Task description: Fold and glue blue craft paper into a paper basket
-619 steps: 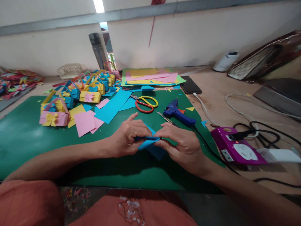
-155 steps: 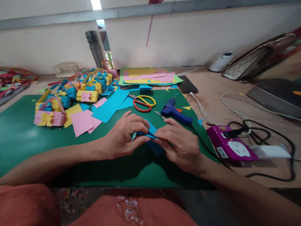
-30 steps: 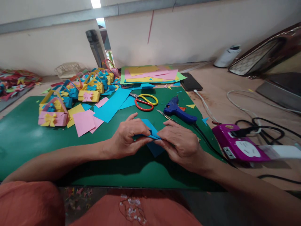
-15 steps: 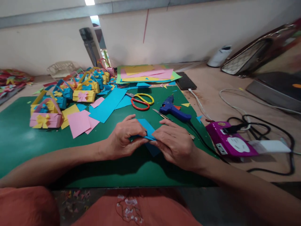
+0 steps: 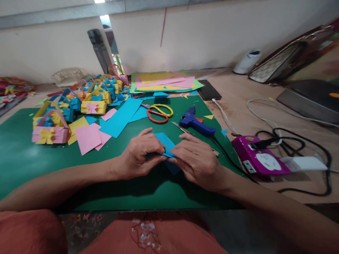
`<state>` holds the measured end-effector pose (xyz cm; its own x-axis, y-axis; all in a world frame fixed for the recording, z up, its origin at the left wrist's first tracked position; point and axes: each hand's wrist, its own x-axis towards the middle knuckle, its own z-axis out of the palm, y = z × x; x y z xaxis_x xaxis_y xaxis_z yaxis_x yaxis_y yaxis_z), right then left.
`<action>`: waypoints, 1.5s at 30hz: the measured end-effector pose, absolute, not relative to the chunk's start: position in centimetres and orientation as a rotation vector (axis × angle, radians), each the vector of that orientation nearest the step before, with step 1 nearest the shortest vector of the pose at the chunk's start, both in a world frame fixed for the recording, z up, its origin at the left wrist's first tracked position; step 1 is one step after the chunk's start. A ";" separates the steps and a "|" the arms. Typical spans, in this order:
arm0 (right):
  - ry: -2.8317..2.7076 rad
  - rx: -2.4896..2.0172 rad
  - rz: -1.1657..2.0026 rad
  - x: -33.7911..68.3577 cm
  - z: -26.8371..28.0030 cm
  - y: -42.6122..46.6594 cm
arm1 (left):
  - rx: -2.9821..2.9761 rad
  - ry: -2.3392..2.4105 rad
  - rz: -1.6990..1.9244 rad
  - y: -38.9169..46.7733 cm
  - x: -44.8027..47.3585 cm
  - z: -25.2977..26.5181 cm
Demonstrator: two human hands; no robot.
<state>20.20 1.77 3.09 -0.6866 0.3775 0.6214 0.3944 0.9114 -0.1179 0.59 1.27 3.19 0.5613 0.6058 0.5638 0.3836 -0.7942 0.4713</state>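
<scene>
A piece of blue paper [image 5: 164, 141] with a folded near edge is held just above the green mat [image 5: 111, 194]. My left hand [image 5: 141, 154] pinches the fold from the left, thumb and fingers closed on it. From the right, my right hand [image 5: 197, 161] grips the same fold, its fingertips close to those of the left. Fingers cover both ends of the paper. Beyond the hands lie scissors [image 5: 158, 118] with one red and one yellow handle, a blue glue gun [image 5: 196, 121], and a slim pointed tool [image 5: 181, 129] partly behind my right hand.
Pink paper squares [image 5: 88, 139] and a blue sheet [image 5: 123, 118] lie left of the scissors. Several small paper baskets [image 5: 50, 134] stand at the left. Coloured sheets [image 5: 164, 82] are stacked at the back beside a phone [image 5: 209, 90]. A purple power strip [image 5: 254, 155] with cables sits right.
Both hands keep their grip on the blue paper with almost no movement. The whole view has shifted very slightly.
</scene>
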 end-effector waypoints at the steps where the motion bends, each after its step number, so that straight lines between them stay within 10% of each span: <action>1: -2.393 -0.548 -0.026 20.2 3.1 1.8 | 2.506 0.814 1.073 1.3 0.6 3.2; 18: -2.125 -0.674 0.336 19.9 3.4 1.6 | 2.440 0.840 1.239 1.2 0.6 3.3; 45: -2.260 -0.588 0.063 19.9 2.9 1.7 | 2.270 1.051 0.922 1.1 0.1 5.8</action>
